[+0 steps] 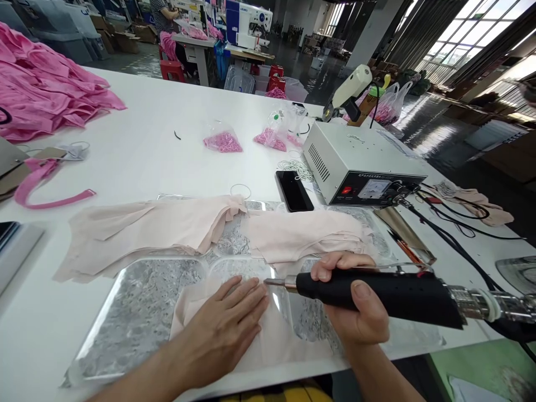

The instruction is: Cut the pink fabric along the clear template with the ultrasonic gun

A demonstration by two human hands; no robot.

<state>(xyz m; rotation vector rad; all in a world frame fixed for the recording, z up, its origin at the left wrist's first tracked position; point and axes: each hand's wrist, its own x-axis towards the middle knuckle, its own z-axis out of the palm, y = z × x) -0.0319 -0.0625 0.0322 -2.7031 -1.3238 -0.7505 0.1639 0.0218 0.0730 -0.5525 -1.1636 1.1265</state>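
Note:
My left hand point(228, 329) lies flat, fingers stretched, on a pale pink fabric piece point(288, 346). That piece rests over a grey marbled, clear-edged panel point(146, 312). My right hand point(355, 312) is wrapped around a black-handled ultrasonic welder point(377, 293), held nearly level. Its thin metal tip points left and ends right beside my left fingertips, close above the fabric; whether it touches cannot be made out. Behind my hands lie two more folded pale pink stacks, a left fabric stack point(146, 231) and a right fabric stack point(305, 231).
A power box point(368, 162) with a meter stands at back right, its black cables point(452, 240) running to the welder. A phone point(294, 191), bags of pink bits point(223, 139), a pink strap point(54, 204) and a pink fabric pile point(46, 84) are on the table. A person sits beyond.

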